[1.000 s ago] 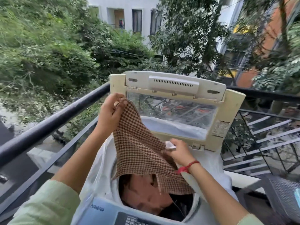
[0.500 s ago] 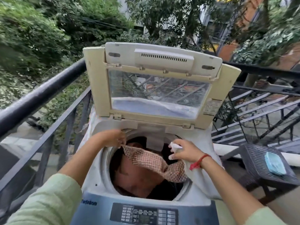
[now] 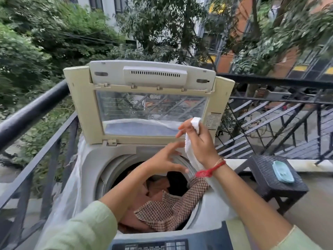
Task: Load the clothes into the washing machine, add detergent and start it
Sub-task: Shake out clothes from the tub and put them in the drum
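**A:** What does the right grip have?

**B:** The right grip (image 3: 201,141) is curled round a white cloth (image 3: 188,147) and holds it up in front of the raised lid (image 3: 81,105). One end pokes out above the fingers and the rest hangs down past the wrist, which has a red thread (image 3: 209,171) tied round it.

**A:** And the left?

**B:** The left grip (image 3: 162,160) holds nothing. Its fingers are spread, just beside the hanging cloth and above the drum mouth.

**A:** Where are the clothes?

**B:** The clothes (image 3: 156,192) are inside the washer (image 3: 93,159). A checked piece (image 3: 173,210) lies on top at the near side, with one corner up against the right rim. Peach and dark pieces lie under it.

**A:** What is around the washer?

**B:** Its panel (image 3: 149,247) is at the near edge, and a clear plastic sheet (image 3: 72,177) drapes its left side. A dark railing (image 3: 32,114) runs to the left and behind. On the right is a dark stool (image 3: 261,170) with a pale blue case (image 3: 282,171) on it.
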`<state>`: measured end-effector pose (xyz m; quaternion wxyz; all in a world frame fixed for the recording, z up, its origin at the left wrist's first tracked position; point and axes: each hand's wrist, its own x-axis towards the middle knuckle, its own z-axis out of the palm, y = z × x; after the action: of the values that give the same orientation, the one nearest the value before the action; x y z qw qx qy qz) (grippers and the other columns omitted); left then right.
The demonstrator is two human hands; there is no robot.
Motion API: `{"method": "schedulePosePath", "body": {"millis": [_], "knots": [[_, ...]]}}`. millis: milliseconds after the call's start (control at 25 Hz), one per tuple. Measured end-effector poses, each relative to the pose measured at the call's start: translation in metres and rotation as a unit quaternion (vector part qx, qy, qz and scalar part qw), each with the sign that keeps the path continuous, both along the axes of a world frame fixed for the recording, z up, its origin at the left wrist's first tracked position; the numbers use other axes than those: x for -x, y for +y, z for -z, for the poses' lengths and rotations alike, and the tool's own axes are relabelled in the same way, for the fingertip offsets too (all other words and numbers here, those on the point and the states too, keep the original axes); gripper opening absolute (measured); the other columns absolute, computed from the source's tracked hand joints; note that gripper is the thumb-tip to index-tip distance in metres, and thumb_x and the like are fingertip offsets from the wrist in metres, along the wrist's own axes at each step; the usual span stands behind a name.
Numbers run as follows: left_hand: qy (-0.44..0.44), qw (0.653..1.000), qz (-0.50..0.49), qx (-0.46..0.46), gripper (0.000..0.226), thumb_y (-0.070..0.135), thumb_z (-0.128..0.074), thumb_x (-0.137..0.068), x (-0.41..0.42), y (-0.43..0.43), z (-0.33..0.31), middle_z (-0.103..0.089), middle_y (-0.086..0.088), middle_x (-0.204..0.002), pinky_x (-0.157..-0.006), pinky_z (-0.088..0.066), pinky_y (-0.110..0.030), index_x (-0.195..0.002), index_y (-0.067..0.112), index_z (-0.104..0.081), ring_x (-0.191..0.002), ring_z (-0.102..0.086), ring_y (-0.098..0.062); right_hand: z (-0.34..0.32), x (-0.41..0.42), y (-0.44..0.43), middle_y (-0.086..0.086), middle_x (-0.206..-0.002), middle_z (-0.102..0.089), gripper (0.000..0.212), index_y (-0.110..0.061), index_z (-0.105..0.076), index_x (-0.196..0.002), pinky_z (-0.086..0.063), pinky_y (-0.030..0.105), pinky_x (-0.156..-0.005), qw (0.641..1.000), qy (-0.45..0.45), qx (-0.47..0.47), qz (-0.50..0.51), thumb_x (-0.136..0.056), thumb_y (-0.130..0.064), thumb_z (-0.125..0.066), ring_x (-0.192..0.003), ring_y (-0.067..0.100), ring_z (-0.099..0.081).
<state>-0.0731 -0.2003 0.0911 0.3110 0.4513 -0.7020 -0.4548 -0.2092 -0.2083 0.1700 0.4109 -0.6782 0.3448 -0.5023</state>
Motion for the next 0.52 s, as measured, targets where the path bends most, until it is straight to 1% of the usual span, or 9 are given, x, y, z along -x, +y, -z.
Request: {"method": "schedulePosePath", "body": {"millis": [80, 120, 200, 280, 320, 360, 400, 480, 520], "knots": [[-0.007, 0.999, -0.001, 0.034, 0.050, 0.040, -0.078, -0.069, 0.025, -0.008, 0.004, -0.047, 0.011, -0.131, -0.097, -0.045, -0.031, -0.103, 0.063, -0.050, -0.119, -0.048, -0.008, -0.015, 0.003, 0.010, 0.011, -0.081, -0.057, 0.021, -0.014, -0.054, -0.079, -0.043, 0.017, -0.058, 0.999, -0.046, 0.007, -0.006, -0.090, -0.026, -0.040, -0.059, 0.000, -0.057], [-0.006, 0.999, -0.004, 0.047, 0.043, 0.035, -0.077, -0.072, 0.035, -0.010, 0.008, -0.050, 0.008, -0.129, -0.101, -0.043, -0.036, -0.101, 0.056, -0.055, -0.119, -0.049, -0.010, -0.022, 0.006, 0.013, 0.015, -0.079, -0.057, 0.023, -0.012, -0.054, -0.079, -0.041, 0.017, -0.056, 0.998, -0.063, 0.008, -0.006, -0.090, -0.026, -0.039, -0.056, 0.000, -0.055], [0.007, 0.998, -0.014, 0.058, 0.036, 0.030, -0.077, -0.076, 0.051, -0.014, 0.022, -0.056, 0.005, -0.127, -0.103, -0.043, -0.042, -0.102, 0.047, -0.061, -0.118, -0.052, -0.011, -0.036, 0.008, 0.021, 0.013, -0.072, -0.058, 0.029, -0.011, -0.055, -0.078, -0.039, 0.021, -0.054, 0.994, -0.112, 0.003, -0.009, -0.092, -0.029, -0.037, -0.053, 0.007, -0.052], [0.009, 0.997, -0.028, 0.070, 0.028, 0.028, -0.072, -0.081, 0.063, -0.014, 0.028, -0.062, 0.007, -0.120, -0.097, -0.047, -0.044, -0.103, 0.044, -0.064, -0.111, -0.058, -0.010, -0.048, 0.010, 0.025, 0.009, -0.065, -0.058, 0.033, -0.009, -0.054, -0.077, -0.036, 0.022, -0.047, 0.977, -0.211, -0.024, -0.026, -0.093, -0.032, -0.035, -0.048, 0.013, -0.048], [0.011, 0.996, -0.036, 0.078, 0.023, 0.027, -0.069, -0.084, 0.067, -0.013, 0.028, -0.064, 0.011, -0.114, -0.093, -0.049, -0.044, -0.099, 0.044, -0.066, -0.107, -0.060, -0.008, -0.055, 0.012, 0.025, 0.010, -0.063, -0.057, 0.035, -0.007, -0.053, -0.078, -0.034, 0.020, -0.044, 0.964, -0.260, -0.035, -0.039, -0.093, -0.033, -0.034, -0.045, 0.013, -0.046], [0.018, 0.996, -0.044, 0.079, 0.024, 0.026, -0.067, -0.085, 0.068, -0.012, 0.026, -0.064, 0.016, -0.110, -0.091, -0.050, -0.043, -0.098, 0.046, -0.065, -0.103, -0.061, -0.006, -0.062, 0.014, 0.025, 0.011, -0.063, -0.056, 0.037, -0.006, -0.052, -0.078, -0.034, 0.019, -0.043, 0.954, -0.294, -0.038, -0.052, -0.094, -0.034, -0.033, -0.043, 0.014, -0.045], [0.031, 0.995, -0.052, 0.077, 0.031, 0.029, -0.069, -0.082, 0.068, -0.012, 0.026, -0.062, 0.019, -0.112, -0.090, -0.051, -0.039, -0.106, 0.047, -0.059, -0.102, -0.060, -0.003, -0.069, 0.016, 0.024, 0.011, -0.064, -0.056, 0.040, -0.005, -0.050, -0.079, -0.035, 0.018, -0.042, 0.947, -0.312, -0.035, -0.065, -0.096, -0.035, -0.031, -0.042, 0.014, -0.044], [0.048, 0.995, -0.057, 0.062, 0.067, 0.039, -0.077, -0.072, 0.064, -0.011, 0.028, -0.052, 0.015, -0.127, -0.089, -0.048, -0.023, -0.129, 0.040, -0.042, -0.108, -0.055, -0.002, -0.081, 0.020, 0.020, 0.012, -0.065, -0.056, 0.042, -0.004, -0.049, -0.081, -0.036, 0.019, -0.042, 0.942, -0.324, -0.018, -0.083, -0.097, -0.036, -0.029, -0.041, 0.015, -0.044], [0.037, 0.996, -0.056, 0.057, 0.078, 0.042, -0.078, -0.069, 0.064, -0.012, 0.029, -0.047, 0.012, -0.133, -0.090, -0.046, -0.019, -0.135, 0.038, -0.035, -0.112, -0.052, -0.004, -0.084, 0.021, 0.018, 0.013, -0.066, -0.055, 0.042, -0.004, -0.049, -0.081, -0.036, 0.019, -0.042, 0.942, -0.324, -0.009, -0.087, -0.098, -0.036, -0.028, -0.042, 0.016, -0.044]]}}
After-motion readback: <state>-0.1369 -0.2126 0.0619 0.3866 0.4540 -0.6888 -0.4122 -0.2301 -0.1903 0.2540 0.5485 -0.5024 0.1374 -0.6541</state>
